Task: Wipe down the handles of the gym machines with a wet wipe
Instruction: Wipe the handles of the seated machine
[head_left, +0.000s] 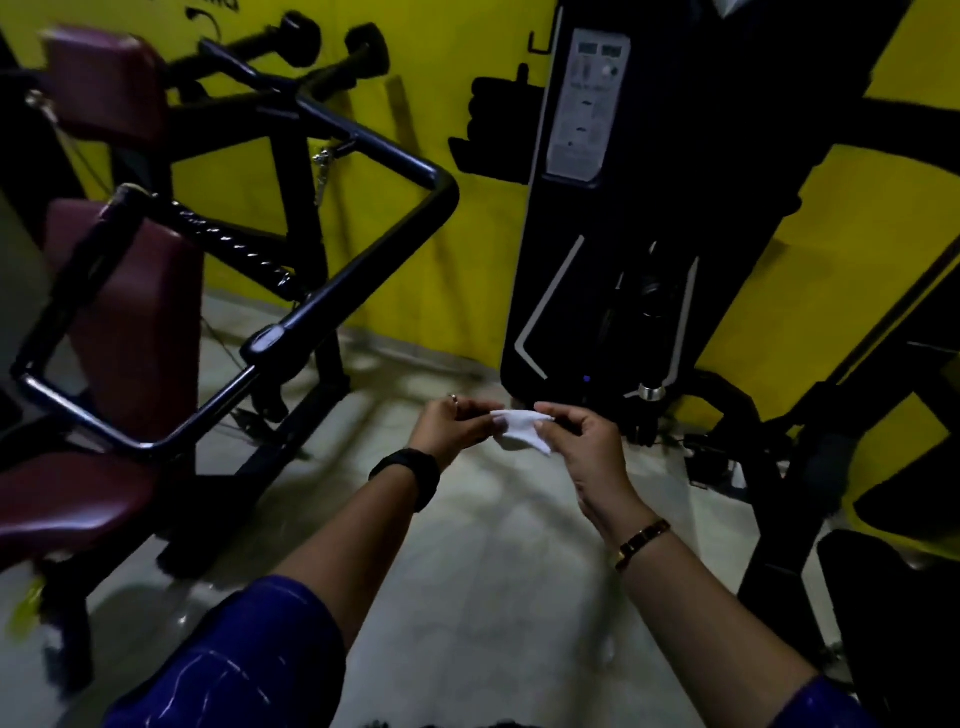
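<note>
A small white wet wipe is stretched between both hands over the pale floor. My left hand pinches its left end and my right hand pinches its right end. To the left stands a gym machine with a black tubular handle frame and a spiral-grip handle; both hands are apart from it, lower and to its right.
Maroon seat pads belong to the left machine. A tall black weight-stack tower stands straight ahead against the yellow wall. More black machine frames crowd the right. Pale floor lies below my arms.
</note>
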